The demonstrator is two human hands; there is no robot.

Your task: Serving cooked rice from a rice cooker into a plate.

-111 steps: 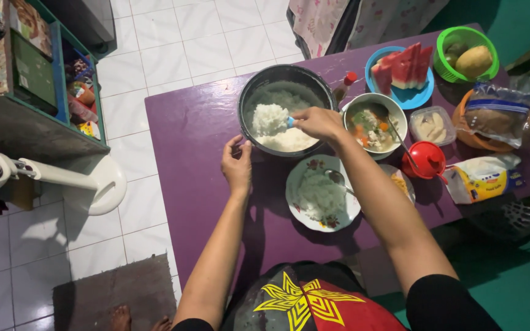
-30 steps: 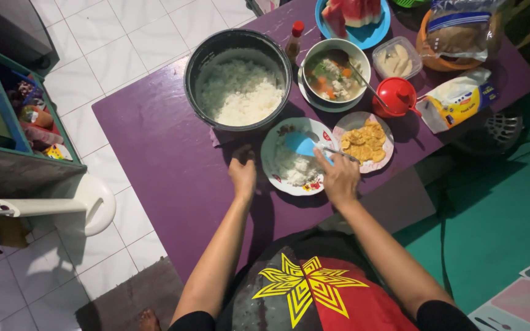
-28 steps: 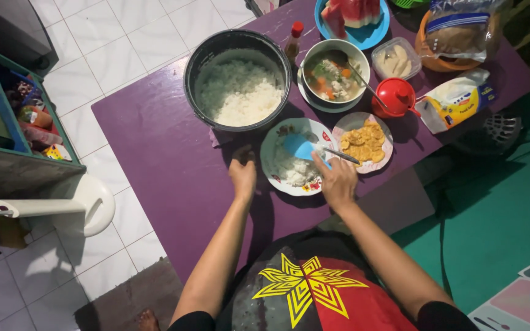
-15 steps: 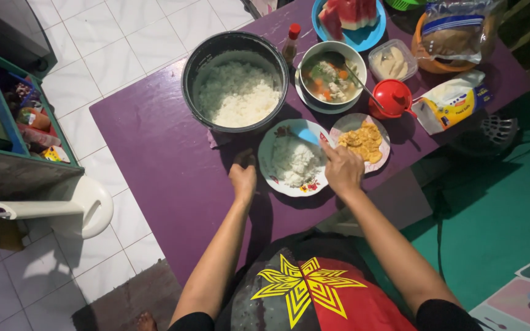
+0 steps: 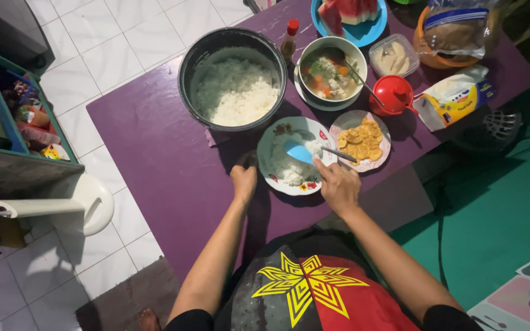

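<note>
Head view: right hand (image 5: 339,186) fingers pinch blue paddle (image 5: 299,152) over rice plate (image 5: 269,144); left hand (image 5: 243,181) seemingly curled.

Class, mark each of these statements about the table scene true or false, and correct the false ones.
1. The right hand holds a blue rice paddle over the floral plate. True.
2. The black pot is empty. False: it holds white rice.
3. The left hand rests on the purple table. True.
4. The soup bowl stands on the floor. False: it stands on the table beside the pot.
5. The small plate holds yellow crackers. True.
</note>
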